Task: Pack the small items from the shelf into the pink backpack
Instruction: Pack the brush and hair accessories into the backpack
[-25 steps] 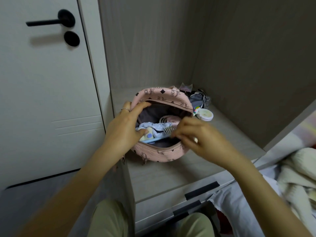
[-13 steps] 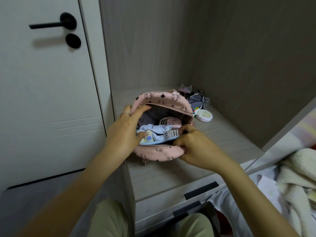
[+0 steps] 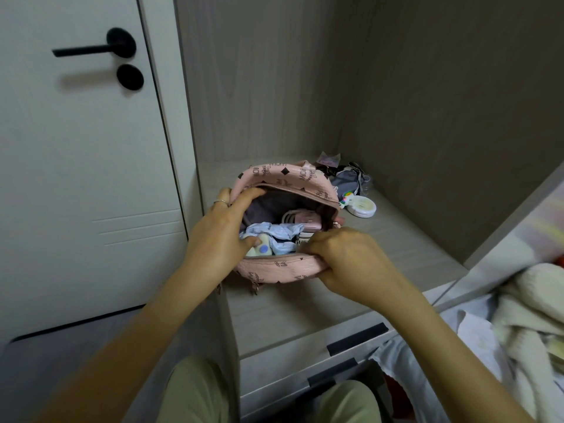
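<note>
The pink backpack lies open on the grey shelf. Inside it I see crumpled light-blue cloth, a pale bottle with a blue dot and a pink item with white cords. My left hand holds the left rim of the opening, thumb inside on the bottle. My right hand grips the near rim of the bag with curled fingers. A round white case with a colourful charm, a grey pouch and a small pink packet lie behind the bag.
A white door with a black handle stands to the left. Grey cabinet walls close the shelf at the back and right. Drawers with black handles sit below the shelf. Cream bedding lies at the right. My knees show at the bottom.
My right hand pushed the comb-like item down into the bag and now grips the near rim. The left hand kept its hold on the left rim.
</note>
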